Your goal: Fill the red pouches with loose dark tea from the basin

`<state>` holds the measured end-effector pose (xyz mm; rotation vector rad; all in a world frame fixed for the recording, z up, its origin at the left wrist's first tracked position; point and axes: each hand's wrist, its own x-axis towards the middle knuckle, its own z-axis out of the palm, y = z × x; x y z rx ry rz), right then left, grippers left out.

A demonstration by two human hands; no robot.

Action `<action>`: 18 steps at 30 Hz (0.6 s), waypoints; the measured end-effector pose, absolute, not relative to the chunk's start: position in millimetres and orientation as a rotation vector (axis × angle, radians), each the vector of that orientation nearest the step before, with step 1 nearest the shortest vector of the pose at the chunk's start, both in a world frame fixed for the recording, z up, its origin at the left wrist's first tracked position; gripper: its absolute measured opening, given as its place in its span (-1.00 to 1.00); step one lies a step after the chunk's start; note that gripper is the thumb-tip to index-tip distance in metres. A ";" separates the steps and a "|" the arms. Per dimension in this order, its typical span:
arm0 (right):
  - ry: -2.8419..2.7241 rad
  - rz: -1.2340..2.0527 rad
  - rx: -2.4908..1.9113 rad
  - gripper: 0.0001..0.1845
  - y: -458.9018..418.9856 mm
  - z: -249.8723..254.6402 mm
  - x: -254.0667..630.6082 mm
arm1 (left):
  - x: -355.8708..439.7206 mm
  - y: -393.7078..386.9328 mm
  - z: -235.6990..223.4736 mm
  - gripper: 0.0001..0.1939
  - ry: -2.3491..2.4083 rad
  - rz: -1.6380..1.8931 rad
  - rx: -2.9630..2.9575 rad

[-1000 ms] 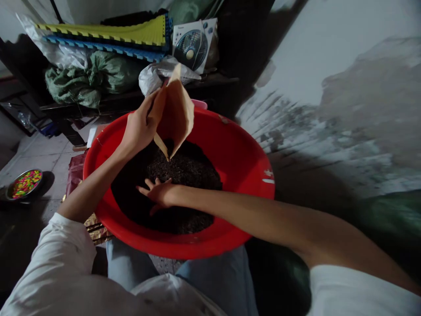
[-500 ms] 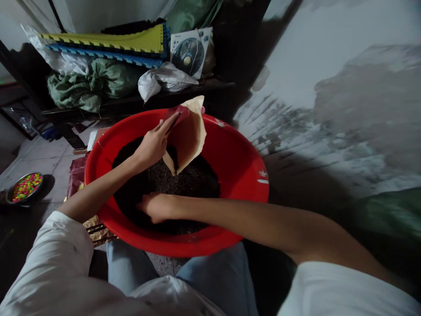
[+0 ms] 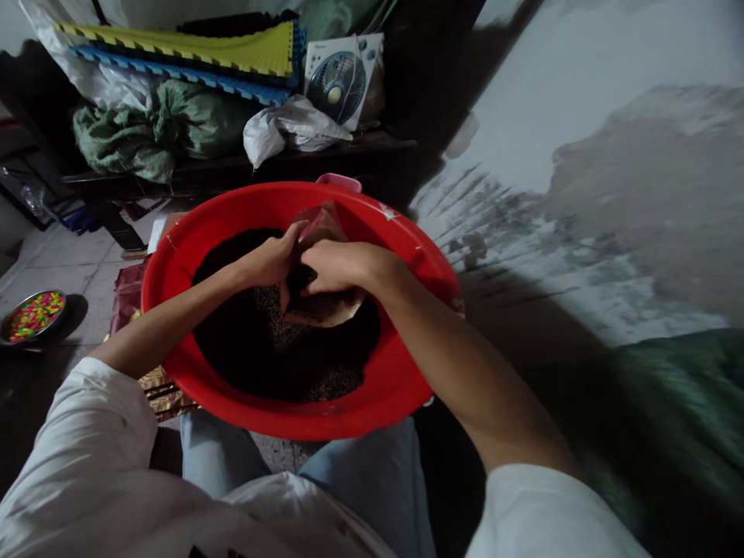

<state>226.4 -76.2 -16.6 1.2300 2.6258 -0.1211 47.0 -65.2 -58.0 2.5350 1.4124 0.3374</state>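
A wide red plastic tub [image 3: 401, 325] stands in front of me, holding a bed of dark, loose, dry bits [image 3: 249, 356]. Over this heap my left hand [image 3: 270, 260] grips the left edge of a paper bag [image 3: 337, 310], tan with a dark red part, its mouth tilted towards me. My right hand [image 3: 342, 267] is at that mouth, fingers bent down and pressed together inside it. The fingertips and whatever they hold are hidden in the dark opening.
A metal bowl of colourful pieces [image 3: 36, 316] sits on the floor at left. Behind the tub, a shelf carries yellow and blue foam mats [image 3: 191, 53], a green sack [image 3: 198, 124], a white bag [image 3: 299, 128] and a box fan [image 3: 335, 85]. A stained wall rises at right.
My right hand has left the dark heap and moved up and away from me into the bag's mouth. The bag has come lower and now tilts towards me, still in my left hand.
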 end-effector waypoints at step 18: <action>2.532 -0.572 0.511 -0.09 -152.6 -115.9 145.9 | 37.2 -47.6 -56.8 -0.49 1.339 0.418 2.635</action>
